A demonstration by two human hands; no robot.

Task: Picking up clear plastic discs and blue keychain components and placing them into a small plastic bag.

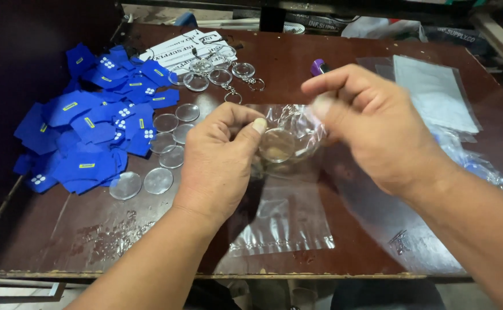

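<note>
Head view, step: keep the round clear plastic disc (276, 144) flat as you ease it into the small clear plastic bag (288, 189) (held above the brown table (378, 51)).
Left hand (220, 163): pinched on disc and bag mouth.
Right hand (372, 129): fingers narrowed, pinching the bag's upper edge; blurred.

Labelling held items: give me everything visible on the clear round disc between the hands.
The clear round disc looks like transparent plastic, glossy, with a faint amber tint from the wood beneath. It sits inside the mouth of a crinkled clear plastic bag lying on the brown table. The left hand pinches it by the thumb; the right hand, blurred, grips the bag's top.
</note>
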